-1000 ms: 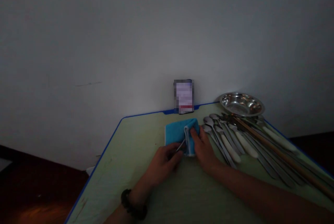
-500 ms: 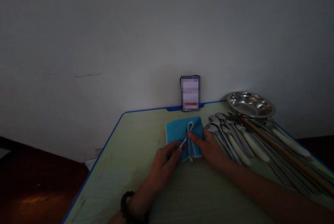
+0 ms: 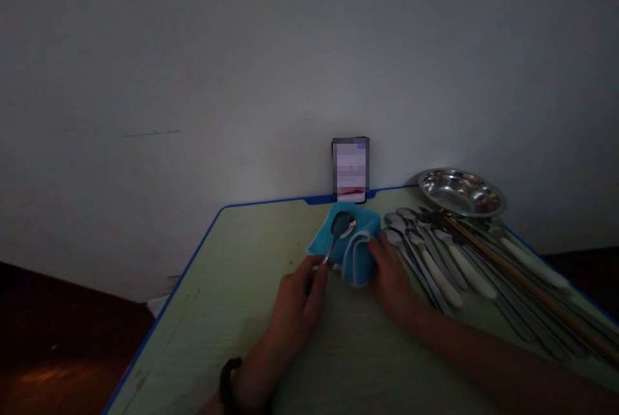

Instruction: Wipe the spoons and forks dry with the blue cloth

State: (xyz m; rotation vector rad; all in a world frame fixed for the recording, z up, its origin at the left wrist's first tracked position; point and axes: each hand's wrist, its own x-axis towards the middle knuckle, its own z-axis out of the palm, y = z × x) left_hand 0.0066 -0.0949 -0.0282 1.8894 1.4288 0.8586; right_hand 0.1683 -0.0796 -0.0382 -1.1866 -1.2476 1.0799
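My left hand is closed on the handle of a metal spoon, whose bowl points away from me over a blue cloth. The cloth has a pale edging and is folded over at its right side. My right hand grips that folded side, its fingers partly hidden by the cloth. The spoon's bowl lies uncovered against the cloth. Just right of my right hand, several spoons and forks lie side by side, some with white handles.
A shiny metal bowl stands at the back right of the table. Wooden chopsticks lie among the cutlery. A phone leans against the wall at the table's blue back edge.
The cloth has opened away from the spoon, so the spoon's bowl now shows. My right hand has drawn slightly right with the folded part. The view has shifted a little.
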